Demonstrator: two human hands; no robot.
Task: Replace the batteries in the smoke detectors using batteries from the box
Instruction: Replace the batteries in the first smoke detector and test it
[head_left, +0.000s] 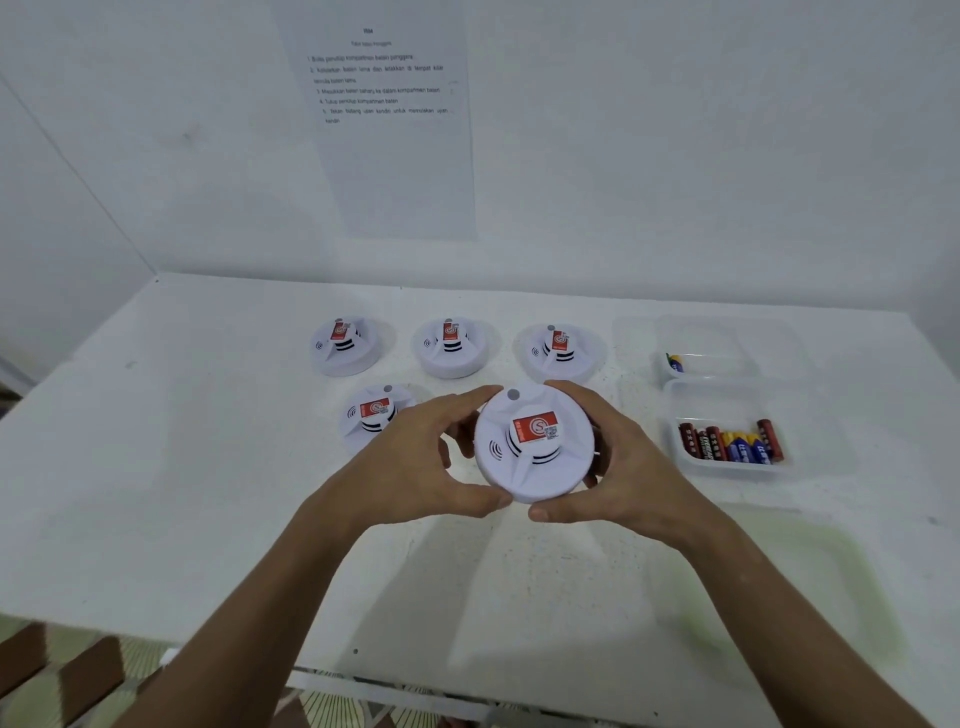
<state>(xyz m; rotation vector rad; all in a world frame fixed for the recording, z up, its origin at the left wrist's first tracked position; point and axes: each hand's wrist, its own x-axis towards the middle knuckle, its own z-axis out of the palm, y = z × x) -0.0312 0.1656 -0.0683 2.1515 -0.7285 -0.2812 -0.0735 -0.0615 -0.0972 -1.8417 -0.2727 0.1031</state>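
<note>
Both bare forearms reach in over the near edge of the white worktop (208, 467), and between them a round white plastic smoke detector with a red label on its raised centre (535, 447) is held just above the surface. The left hand (415, 462) curls around its left rim, thumb at the near edge and forefinger stretched over the far edge; the right hand (623, 457) grips the right rim the same way, thumb tip pressed to the near side. Just beyond the left hand, partly hidden by its fingers, a second round white smoke detector with a red label (371, 418) lies on the worktop. To the right of the right hand, a little apart, sits a clear plastic box holding red and blue-and-yellow batteries (730, 439), lying side by side. Directly behind it, touching or nearly so, is a second clear plastic box (711, 358) with one blue-and-yellow battery (674, 362) in its left end. Farther back from the hands, three more white smoke detectors stand in a row: left (343, 345), middle (451, 347) and right (558, 352). On the white wall behind them hangs a white printed instruction sheet (384, 119), its text too small to read.
</note>
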